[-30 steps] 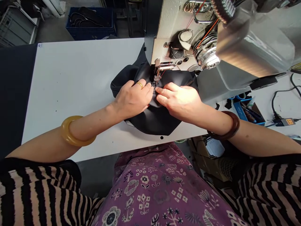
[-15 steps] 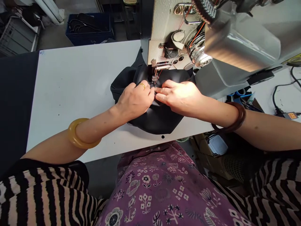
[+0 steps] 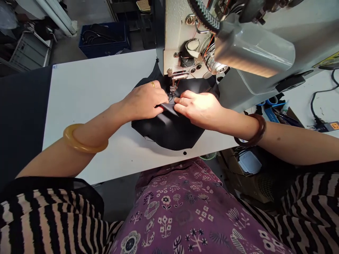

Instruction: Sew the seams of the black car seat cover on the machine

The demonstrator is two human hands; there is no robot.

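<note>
A piece of black fabric (image 3: 172, 130) lies on the white table (image 3: 92, 91) under the presser foot (image 3: 173, 86) of a grey sewing machine (image 3: 238, 46). My left hand (image 3: 145, 100), with a gold ring, has its fingers curled and pinched on a fold of the fabric just left of the foot. My right hand (image 3: 198, 106) presses and pinches the same fold from the right, fingers together. The fingertips of both hands nearly meet in front of the needle. Red thread runs down the machine head.
A blue crate (image 3: 106, 35) with dark parts stands on the floor behind the table. A grey crate (image 3: 29, 49) is at the far left. Cables and a power strip (image 3: 331, 125) lie at the right. Boxes (image 3: 246, 162) sit under the table's right side.
My left hand has slid up and left along the fabric, closer to the presser foot. The fabric's left side has been pulled in under it. The right hand stays about where it was.
</note>
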